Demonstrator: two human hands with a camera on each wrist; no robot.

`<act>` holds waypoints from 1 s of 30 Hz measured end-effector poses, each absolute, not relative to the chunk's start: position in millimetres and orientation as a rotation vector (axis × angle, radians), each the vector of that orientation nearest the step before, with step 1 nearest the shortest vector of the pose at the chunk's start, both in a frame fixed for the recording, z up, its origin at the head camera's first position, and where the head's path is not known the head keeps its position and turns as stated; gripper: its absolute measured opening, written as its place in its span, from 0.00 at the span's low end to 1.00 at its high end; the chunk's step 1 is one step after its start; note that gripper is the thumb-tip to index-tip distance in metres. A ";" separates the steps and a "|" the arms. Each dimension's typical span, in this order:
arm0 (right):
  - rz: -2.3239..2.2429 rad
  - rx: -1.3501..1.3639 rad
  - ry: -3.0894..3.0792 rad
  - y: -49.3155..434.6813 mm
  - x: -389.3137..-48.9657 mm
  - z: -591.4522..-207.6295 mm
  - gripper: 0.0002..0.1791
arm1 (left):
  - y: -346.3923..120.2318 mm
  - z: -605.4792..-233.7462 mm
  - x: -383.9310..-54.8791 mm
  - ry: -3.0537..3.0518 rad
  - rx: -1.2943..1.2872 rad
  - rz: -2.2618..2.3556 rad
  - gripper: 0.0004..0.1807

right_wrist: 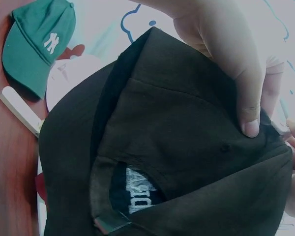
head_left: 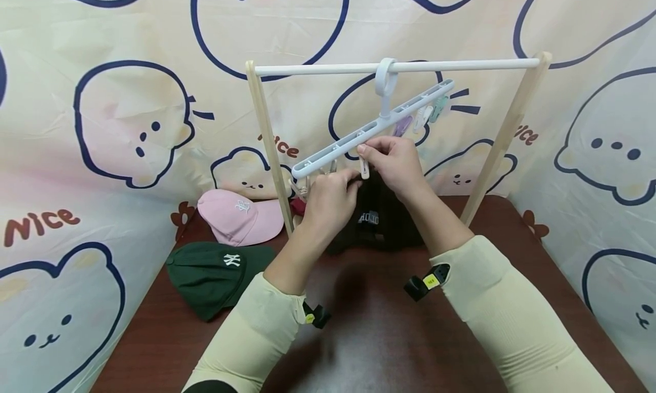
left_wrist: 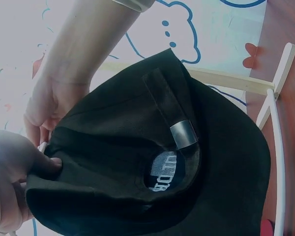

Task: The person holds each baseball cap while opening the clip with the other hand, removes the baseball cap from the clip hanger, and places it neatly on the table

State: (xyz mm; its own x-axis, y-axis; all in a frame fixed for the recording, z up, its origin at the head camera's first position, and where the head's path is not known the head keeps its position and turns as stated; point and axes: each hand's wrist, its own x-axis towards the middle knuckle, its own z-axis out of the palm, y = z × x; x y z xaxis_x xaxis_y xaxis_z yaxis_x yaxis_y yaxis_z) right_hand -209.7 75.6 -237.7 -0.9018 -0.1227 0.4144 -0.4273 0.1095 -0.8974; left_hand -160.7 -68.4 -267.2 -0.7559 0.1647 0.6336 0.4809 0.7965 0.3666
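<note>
A black baseball cap [head_left: 400,219] hangs below the slanting white clip hanger [head_left: 333,149]; pale lettering shows through its back opening in both wrist views. My left hand [head_left: 330,202] pinches the crown, its thumb pressed on the cloth [left_wrist: 103,152]. Beside it, my right hand [head_left: 394,162] pinches a white clip [head_left: 364,168] under the hanger, thumb and forefinger at its upper end. In the right wrist view the clip [right_wrist: 281,130] sits right at the crown's edge. The tips of several fingers are hidden behind the cap.
The hanger hooks over a white rod [head_left: 471,66] on a wooden stand [head_left: 269,148]. Purple, white and green clips [head_left: 438,109] hang at its right end. A pink cap [head_left: 241,217] and a green cap [head_left: 217,276] lie on the brown table [head_left: 405,347] at left.
</note>
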 end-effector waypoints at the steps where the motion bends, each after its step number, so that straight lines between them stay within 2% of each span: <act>1: 1.883 0.546 -2.150 75.9 -209.5 -237.6 0.12 | -68.6 -267.8 -160.4 -2.392 -0.484 -0.692 0.08; 12: 1.837 0.565 -2.225 76.7 -206.9 -240.8 0.17 | -75.4 -286.5 -159.3 -2.448 -0.664 -0.750 0.07; 25: 1.838 0.576 -2.214 77.5 -198.4 -248.8 0.21 | -87.8 -335.3 -154.0 -2.304 -0.967 -0.964 0.07; 30: 1.844 0.583 -2.224 79.0 -192.8 -248.5 0.23 | -97.6 -350.2 -147.4 -2.281 -1.004 -1.130 0.08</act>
